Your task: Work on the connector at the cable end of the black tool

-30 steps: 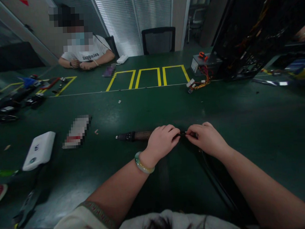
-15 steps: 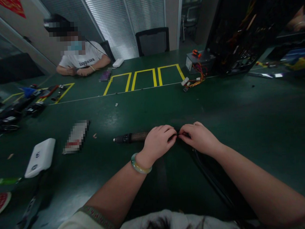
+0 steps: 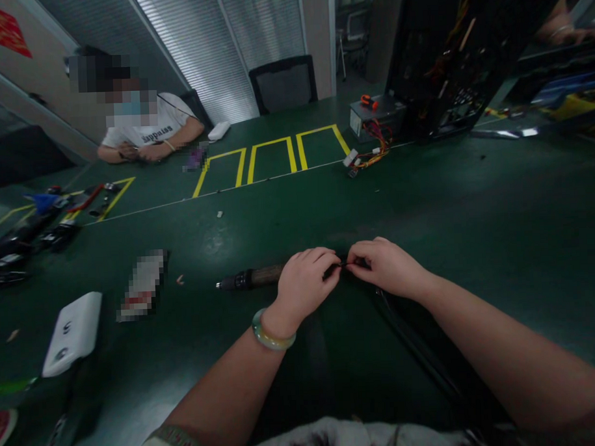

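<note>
A dark electric screwdriver (image 3: 250, 277) lies on the green table, its bit end pointing left. My left hand (image 3: 309, 281), with a jade-like bangle on the wrist, is closed around its rear part. Close by on the right, my right hand (image 3: 384, 269) pinches a thin black cable end against the screwdriver's tail. The exact joint is hidden between my fingertips. From under my right hand a black cable (image 3: 413, 342) runs down toward my body.
To the left are a pale blurred-out item (image 3: 144, 283) and a white box-shaped device (image 3: 73, 331). A power supply unit (image 3: 376, 119) with loose wires and an open black computer case (image 3: 438, 68) stand at the back right. A masked person (image 3: 150, 134) sits across the table.
The view has turned slightly, so the table contents sit a little more to the left. Both hands keep their hold, fingertips still close together at the screwdriver's tail.
</note>
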Action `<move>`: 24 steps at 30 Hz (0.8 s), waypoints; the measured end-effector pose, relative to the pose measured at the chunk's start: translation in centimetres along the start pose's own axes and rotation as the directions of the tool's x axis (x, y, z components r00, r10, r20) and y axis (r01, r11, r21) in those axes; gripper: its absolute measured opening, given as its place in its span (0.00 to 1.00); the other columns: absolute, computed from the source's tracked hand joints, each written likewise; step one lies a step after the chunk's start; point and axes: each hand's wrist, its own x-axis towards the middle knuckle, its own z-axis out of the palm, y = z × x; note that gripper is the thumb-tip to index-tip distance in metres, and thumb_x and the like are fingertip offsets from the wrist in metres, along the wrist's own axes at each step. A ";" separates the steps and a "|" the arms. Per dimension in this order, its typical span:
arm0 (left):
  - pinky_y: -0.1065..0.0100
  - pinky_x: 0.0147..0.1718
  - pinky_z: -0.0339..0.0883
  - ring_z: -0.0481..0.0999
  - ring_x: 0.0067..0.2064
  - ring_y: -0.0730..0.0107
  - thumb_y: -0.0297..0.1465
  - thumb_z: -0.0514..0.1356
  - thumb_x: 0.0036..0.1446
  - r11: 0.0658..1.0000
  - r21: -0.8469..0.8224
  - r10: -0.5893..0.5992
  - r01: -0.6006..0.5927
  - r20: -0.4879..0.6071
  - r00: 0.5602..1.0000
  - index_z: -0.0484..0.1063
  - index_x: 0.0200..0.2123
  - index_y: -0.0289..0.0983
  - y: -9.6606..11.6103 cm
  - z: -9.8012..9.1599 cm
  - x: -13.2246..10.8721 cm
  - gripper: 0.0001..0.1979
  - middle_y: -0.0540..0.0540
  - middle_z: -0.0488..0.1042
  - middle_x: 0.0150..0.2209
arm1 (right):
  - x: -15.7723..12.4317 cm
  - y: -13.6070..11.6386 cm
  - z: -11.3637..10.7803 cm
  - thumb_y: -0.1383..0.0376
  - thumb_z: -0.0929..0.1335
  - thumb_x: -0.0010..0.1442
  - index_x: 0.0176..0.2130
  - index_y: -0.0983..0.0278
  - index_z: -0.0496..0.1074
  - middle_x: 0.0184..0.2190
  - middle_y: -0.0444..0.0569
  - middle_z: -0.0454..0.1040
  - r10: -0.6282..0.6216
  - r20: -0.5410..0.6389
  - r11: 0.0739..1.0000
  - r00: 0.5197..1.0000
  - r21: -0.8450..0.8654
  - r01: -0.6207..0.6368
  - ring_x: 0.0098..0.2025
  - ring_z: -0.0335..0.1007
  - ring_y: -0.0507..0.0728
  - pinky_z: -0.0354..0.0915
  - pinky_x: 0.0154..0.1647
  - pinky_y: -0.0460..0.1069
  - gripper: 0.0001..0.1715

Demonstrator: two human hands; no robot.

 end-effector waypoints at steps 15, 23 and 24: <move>0.61 0.43 0.65 0.73 0.43 0.65 0.32 0.61 0.61 0.996 0.014 -0.085 0.085 0.004 0.996 0.71 0.39 0.41 0.5 0.3 0.3 0.03 0.51 0.75 0.42 | 0.0 -0.6 0.5 0.65 0.68 0.60 0.33 0.60 0.73 0.26 0.39 0.73 0.117 -0.046 0.992 0.992 0.049 -0.115 0.28 0.69 0.52 0.59 0.38 0.50 0.03; 0.61 0.41 0.63 0.72 0.43 0.64 0.31 0.61 0.60 0.993 0.028 -0.111 0.111 -0.017 0.994 0.70 0.38 0.41 0.7 0.5 0.3 0.03 0.50 0.74 0.41 | 0.1 -0.6 0.5 0.66 0.68 0.60 0.34 0.60 0.73 0.28 0.40 0.74 0.095 -0.057 0.995 0.994 -0.022 -0.096 0.29 0.69 0.53 0.60 0.39 0.50 0.03; 0.61 0.41 0.63 0.72 0.42 0.64 0.31 0.61 0.60 0.993 0.029 -0.111 0.111 -0.018 0.994 0.70 0.38 0.41 0.7 0.5 0.3 0.03 0.50 0.74 0.40 | 0.1 -0.6 0.5 0.66 0.68 0.60 0.34 0.60 0.74 0.28 0.40 0.75 0.093 -0.058 0.995 0.994 -0.025 -0.095 0.30 0.69 0.53 0.60 0.39 0.51 0.03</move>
